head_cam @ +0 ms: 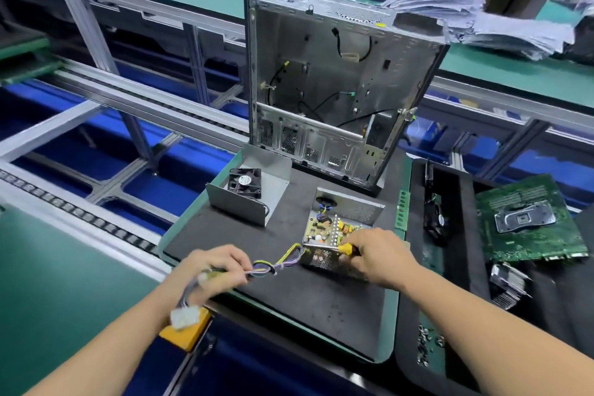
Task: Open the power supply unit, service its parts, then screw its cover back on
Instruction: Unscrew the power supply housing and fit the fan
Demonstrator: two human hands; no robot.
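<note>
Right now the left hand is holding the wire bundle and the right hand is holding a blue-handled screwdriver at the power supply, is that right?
Not quite: in the head view the screwdriver in the right hand has a yellow handle. The left hand does hold the wire bundle at the power supply.

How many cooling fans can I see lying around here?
2. One black fan sits inside the removed metal cover on the black mat. A second fan stands on edge, right of the mat, beside the green motherboard. Others may be hidden.

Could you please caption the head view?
Left hand holds the cables while right hand drives a screwdriver into the open supply.
</note>
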